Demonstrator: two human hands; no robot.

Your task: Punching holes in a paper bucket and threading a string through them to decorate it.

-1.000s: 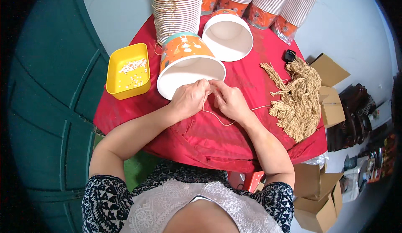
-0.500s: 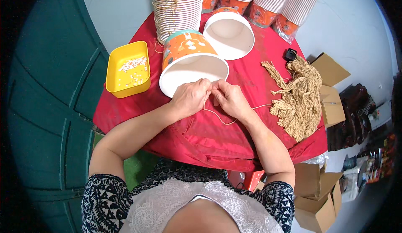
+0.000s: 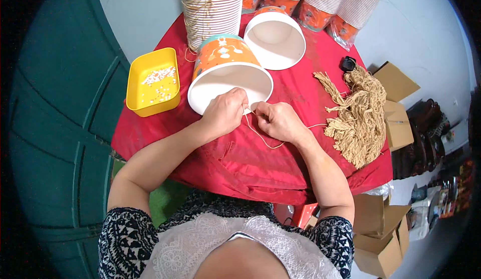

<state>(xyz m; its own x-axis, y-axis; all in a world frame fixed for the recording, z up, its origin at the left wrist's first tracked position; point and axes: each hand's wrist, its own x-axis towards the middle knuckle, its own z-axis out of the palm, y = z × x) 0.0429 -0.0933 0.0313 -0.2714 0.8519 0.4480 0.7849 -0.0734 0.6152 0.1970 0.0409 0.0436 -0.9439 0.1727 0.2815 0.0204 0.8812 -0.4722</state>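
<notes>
Orange bucket (image 3: pixel 231 57) with white figures (image 3: pixel 224 50), tan cord (image 3: pixel 273 147), red cloth (image 3: pixel 295 91), yellow tub (image 3: pixel 158 108)

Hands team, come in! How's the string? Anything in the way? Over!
Left hand, right hand: both pinching string. String slack below, trailing right toward tan bundle. Orange bucket just beyond, mouth facing the person. Nothing seen blocking the hands.

Rough cord bundle (image 3: pixel 358 121), smooth papery bucket (image 3: pixel 228 53), wrinkled tablecloth (image 3: pixel 270 176).

cord (image 3: pixel 273 147): thin, tan, slack, bowed toward 6 o'clock, running off toward 2 o'clock | tub (image 3: pixel 226 61): printed orange outside, white inside, tipped on its side, mouth toward 6 o'clock, lying at 11 o'clock from the cord's bend
</notes>
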